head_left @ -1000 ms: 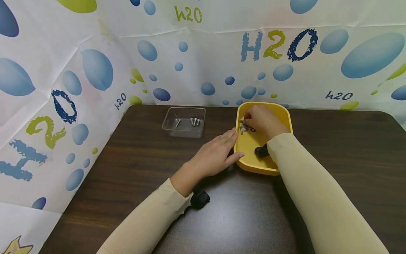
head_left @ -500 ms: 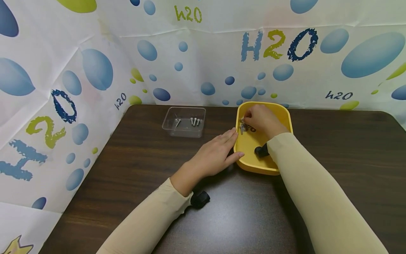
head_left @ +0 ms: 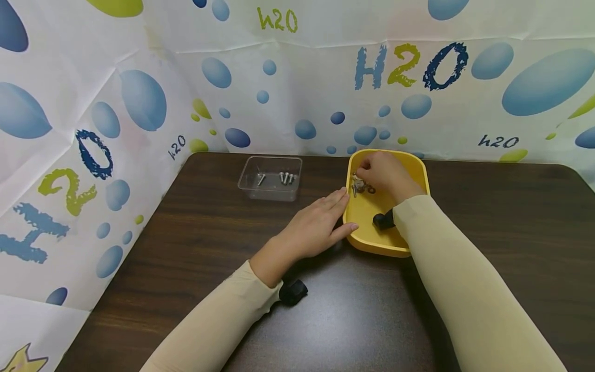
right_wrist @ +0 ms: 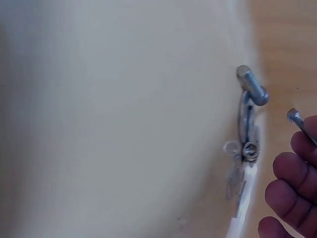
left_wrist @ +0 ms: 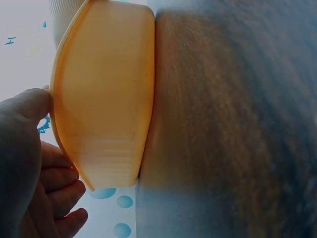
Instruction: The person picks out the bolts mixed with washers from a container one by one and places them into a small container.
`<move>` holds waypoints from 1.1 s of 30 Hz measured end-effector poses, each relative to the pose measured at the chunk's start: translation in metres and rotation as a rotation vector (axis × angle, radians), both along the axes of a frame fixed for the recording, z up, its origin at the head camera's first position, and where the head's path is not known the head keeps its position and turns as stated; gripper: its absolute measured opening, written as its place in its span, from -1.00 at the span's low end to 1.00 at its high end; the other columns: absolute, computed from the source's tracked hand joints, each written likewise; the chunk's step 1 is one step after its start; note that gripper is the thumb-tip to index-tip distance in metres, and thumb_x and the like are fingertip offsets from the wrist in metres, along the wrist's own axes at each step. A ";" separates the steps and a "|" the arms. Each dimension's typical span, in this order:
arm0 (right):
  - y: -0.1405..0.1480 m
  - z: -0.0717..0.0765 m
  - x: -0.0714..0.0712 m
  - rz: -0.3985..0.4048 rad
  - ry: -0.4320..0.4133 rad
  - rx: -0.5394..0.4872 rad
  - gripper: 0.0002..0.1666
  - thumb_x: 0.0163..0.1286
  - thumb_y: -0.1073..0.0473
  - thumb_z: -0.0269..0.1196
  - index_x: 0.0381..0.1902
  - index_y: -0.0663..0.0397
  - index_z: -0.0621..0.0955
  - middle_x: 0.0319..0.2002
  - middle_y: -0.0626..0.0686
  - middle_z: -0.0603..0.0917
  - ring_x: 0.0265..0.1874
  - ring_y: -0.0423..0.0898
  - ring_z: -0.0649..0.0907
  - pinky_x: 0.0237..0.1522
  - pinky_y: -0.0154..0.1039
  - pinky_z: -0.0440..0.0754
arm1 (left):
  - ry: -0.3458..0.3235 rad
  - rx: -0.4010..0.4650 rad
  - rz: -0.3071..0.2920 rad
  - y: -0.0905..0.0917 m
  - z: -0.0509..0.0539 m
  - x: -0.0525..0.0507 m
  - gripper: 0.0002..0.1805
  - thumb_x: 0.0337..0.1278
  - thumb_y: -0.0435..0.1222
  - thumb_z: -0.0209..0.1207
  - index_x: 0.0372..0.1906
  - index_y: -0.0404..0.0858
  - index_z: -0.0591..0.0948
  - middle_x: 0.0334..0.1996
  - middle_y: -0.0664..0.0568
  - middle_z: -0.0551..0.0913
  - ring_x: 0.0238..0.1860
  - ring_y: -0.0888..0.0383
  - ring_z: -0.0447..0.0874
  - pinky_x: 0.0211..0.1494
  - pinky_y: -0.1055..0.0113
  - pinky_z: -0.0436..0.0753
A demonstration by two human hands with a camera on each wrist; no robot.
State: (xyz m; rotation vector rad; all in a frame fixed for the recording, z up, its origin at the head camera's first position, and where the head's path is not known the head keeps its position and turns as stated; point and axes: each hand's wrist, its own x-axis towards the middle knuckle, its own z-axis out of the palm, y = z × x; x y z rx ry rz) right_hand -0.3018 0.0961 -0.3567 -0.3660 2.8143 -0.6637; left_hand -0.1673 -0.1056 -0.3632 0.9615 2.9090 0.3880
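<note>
In the head view my left hand (head_left: 313, 225) lies against the left side of a yellow tray (head_left: 372, 245), fingers fairly straight and thumb at the rim. The left wrist view shows that thumb and the fingers touching the tray's edge (left_wrist: 59, 119). My right hand (head_left: 388, 173) reaches into the tray's far left part. Between its fingers it pinches a small metal bolt (right_wrist: 294, 116), seen in the right wrist view. Close by in the tray are another bolt (right_wrist: 252, 84) and small metal pieces (head_left: 358, 184), with rings among them. The right thumb is hidden.
A clear plastic box (head_left: 271, 194) stands left of the tray, holding several bolts (head_left: 285, 178). Both stand near the back of the dark wooden table (head_left: 195, 227). A printed white sheet (head_left: 297, 77) hangs behind and to the left.
My right hand has shifted slightly, and more of the small metal pieces and a ring show beside its fingers. My left hand has stayed at the tray's side.
</note>
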 end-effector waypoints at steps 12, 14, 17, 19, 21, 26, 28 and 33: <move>-0.003 0.010 -0.001 -0.013 0.031 -0.034 -0.70 0.40 0.03 0.13 -0.22 0.11 0.66 -0.33 0.12 0.61 -0.34 0.04 0.55 -0.25 -0.17 0.49 | 0.010 -0.001 0.008 -0.001 0.002 -0.001 -0.17 0.45 0.22 -0.22 0.55 -0.25 0.11 0.57 -0.02 0.03 0.56 0.11 0.02 0.56 0.17 0.13; -0.003 0.012 0.000 -0.019 0.034 -0.044 -0.70 0.40 0.02 0.12 -0.24 0.12 0.66 -0.33 0.13 0.61 -0.34 0.05 0.55 -0.25 -0.17 0.48 | 0.006 0.002 0.009 -0.001 0.002 -0.001 -0.17 0.45 0.22 -0.22 0.54 -0.25 0.12 0.57 -0.02 0.03 0.56 0.11 0.02 0.56 0.16 0.13; -0.001 0.013 0.002 -0.027 0.055 -0.068 -0.67 0.40 0.01 0.12 -0.24 0.15 0.67 -0.33 0.13 0.61 -0.33 0.05 0.54 -0.26 -0.17 0.50 | -0.008 0.007 0.011 -0.001 0.001 -0.001 -0.17 0.44 0.23 -0.23 0.55 -0.24 0.12 0.57 -0.01 0.03 0.56 0.12 0.01 0.56 0.17 0.12; 0.000 0.014 0.004 -0.029 0.072 -0.082 -0.65 0.40 0.01 0.12 -0.23 0.16 0.67 -0.33 0.13 0.62 -0.33 0.05 0.54 -0.27 -0.16 0.51 | -0.015 0.009 0.010 -0.001 0.001 -0.001 -0.17 0.44 0.24 -0.23 0.55 -0.23 0.12 0.57 0.00 0.03 0.56 0.13 0.00 0.56 0.18 0.11; 0.001 0.016 0.006 -0.027 0.097 -0.095 -0.64 0.40 0.00 0.11 -0.24 0.17 0.68 -0.35 0.13 0.61 -0.35 0.05 0.54 -0.28 -0.16 0.51 | -0.018 0.009 0.010 -0.002 0.001 -0.001 -0.18 0.44 0.24 -0.23 0.55 -0.22 0.12 0.57 0.00 0.03 0.56 0.13 0.00 0.56 0.18 0.11; 0.000 0.019 0.007 -0.021 0.139 -0.120 -0.64 0.42 0.00 0.11 -0.27 0.16 0.69 -0.37 0.13 0.61 -0.37 0.05 0.53 -0.31 -0.16 0.50 | -0.003 0.010 0.005 -0.002 0.003 -0.001 -0.19 0.44 0.23 -0.22 0.54 -0.23 0.14 0.57 0.00 0.05 0.56 0.12 0.00 0.57 0.18 0.10; -0.001 0.019 0.007 -0.016 0.148 -0.122 -0.64 0.42 0.00 0.11 -0.27 0.15 0.69 -0.37 0.13 0.62 -0.37 0.05 0.53 -0.30 -0.15 0.51 | 0.007 0.009 0.001 -0.003 0.003 -0.001 -0.19 0.45 0.22 -0.22 0.54 -0.24 0.15 0.56 -0.01 0.06 0.56 0.11 0.00 0.57 0.17 0.10; -0.003 0.020 0.007 0.012 0.132 -0.126 -0.65 0.43 0.00 0.13 -0.20 0.14 0.72 -0.31 0.13 0.65 -0.31 0.05 0.56 -0.20 -0.13 0.57 | 0.023 0.004 -0.006 -0.003 0.003 -0.002 -0.20 0.45 0.22 -0.21 0.53 -0.24 0.17 0.56 -0.02 0.08 0.57 0.10 0.00 0.57 0.16 0.10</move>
